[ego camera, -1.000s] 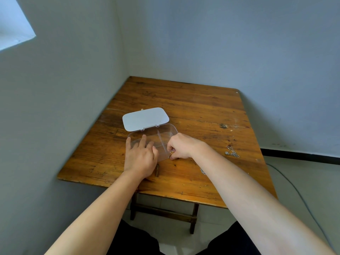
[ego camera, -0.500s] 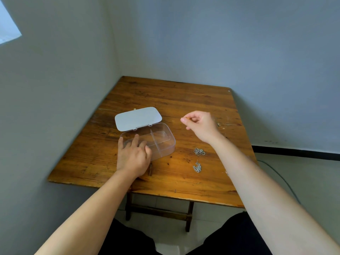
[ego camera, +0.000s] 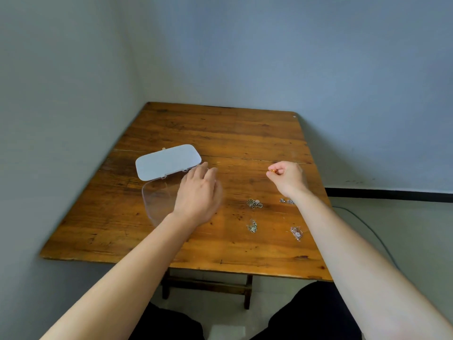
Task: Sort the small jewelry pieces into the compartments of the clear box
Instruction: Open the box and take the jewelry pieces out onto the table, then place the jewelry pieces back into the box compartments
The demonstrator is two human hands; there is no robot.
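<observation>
The clear box [ego camera: 157, 200] lies on the wooden table [ego camera: 220, 133] with its pale lid [ego camera: 168, 161] folded open behind it. My left hand [ego camera: 198, 192] rests flat over the box's right part, fingers apart, hiding that side. My right hand [ego camera: 288, 177] hovers above the table's right side, thumb and forefinger pinched on a small gold jewelry piece [ego camera: 273, 171]. Loose piles lie on the table: silver rings [ego camera: 254, 203], a silver cluster [ego camera: 286, 201], a silver charm pile [ego camera: 252, 227] and a pinkish piece [ego camera: 296, 233].
The table stands in a corner, with walls close on the left and behind. Its front edge [ego camera: 186, 265] is near my knees. A cable [ego camera: 367, 229] runs over the floor to the right.
My right hand left the box, rose and moved right, now pinching a gold piece. My left hand slid right across the box. The camera view shifted, showing more piles.
</observation>
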